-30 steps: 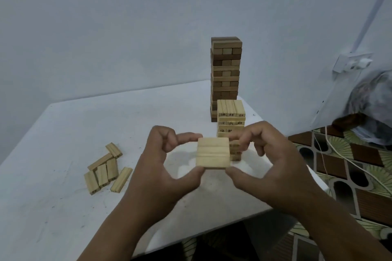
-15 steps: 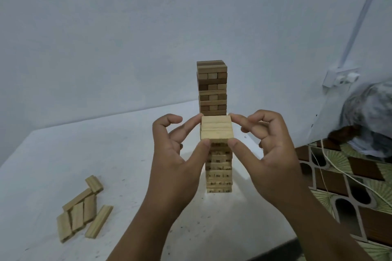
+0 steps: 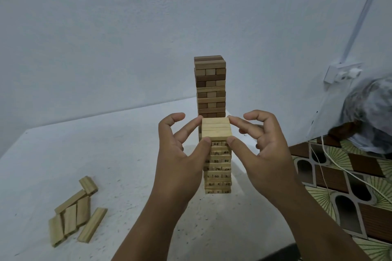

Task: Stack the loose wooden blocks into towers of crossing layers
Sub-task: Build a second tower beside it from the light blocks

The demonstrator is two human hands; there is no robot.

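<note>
Two hands close on the top layer of blocks (image 3: 216, 129) crowning a pale numbered tower (image 3: 217, 167) on a white table (image 3: 127, 154). The left hand (image 3: 180, 154) pinches the layer's left edge between thumb and forefinger, its other fingers curled clear above; the right hand (image 3: 263, 146) pinches the right edge the same way. The layer, three pale blocks side by side, sits directly between the two sets of fingertips, and the tower drops away below the thumbs. Just beyond the fingertips rises a taller tower of darker blocks (image 3: 210, 87), its layers crossing. Well out to the left of the left forearm lie six loose blocks (image 3: 74, 212), some touching one another. Past the right hand, a white cable (image 3: 339, 167) trails over a patterned floor (image 3: 360, 197).
</note>
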